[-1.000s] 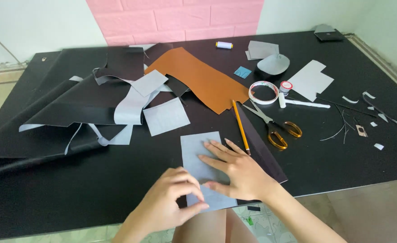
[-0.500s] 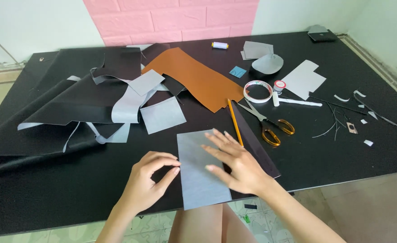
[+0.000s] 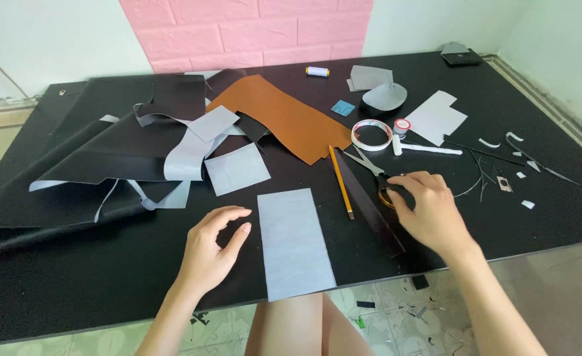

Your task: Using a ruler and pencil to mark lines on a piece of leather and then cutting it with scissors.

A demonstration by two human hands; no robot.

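On the near half of the black table (image 3: 73, 290), head view: a pale grey rectangular sheet (image 3: 294, 240) lies flat, long axis running away from the person, slightly skewed. Its near end overhangs the table edge. Surface plain, matte, no folds seen.

Left hand (image 3: 210, 250): resting on the table just left of the sheet, fingers loosely curled, half open, holding nothing. Fingertips near the sheet's left edge; contact cannot be told.

Right hand (image 3: 429, 211): fingers closing on the orange handles of the scissors (image 3: 373, 173), which lie on the table with blades pointing away and left. Handles mostly covered by the fingers; whether they are through the loops cannot be told.

Between sheet and scissors: a yellow pencil (image 3: 341, 182), and a dark narrow strip (image 3: 370, 207) lying diagonally, hard to separate from the table colour.

Farther back: a brown leather piece (image 3: 277, 118), a grey square piece (image 3: 237, 169), a heap of black material with grey strips (image 3: 126, 151), a tape roll (image 3: 372, 134), a white tube-shaped item (image 3: 429, 149), a thread spool (image 3: 317, 71), a grey notched card (image 3: 434, 117). Small white scraps (image 3: 527, 204) at right are too small to identify.

Cut off: both forearms leave the frame at the bottom; the black material's left end runs out of view.
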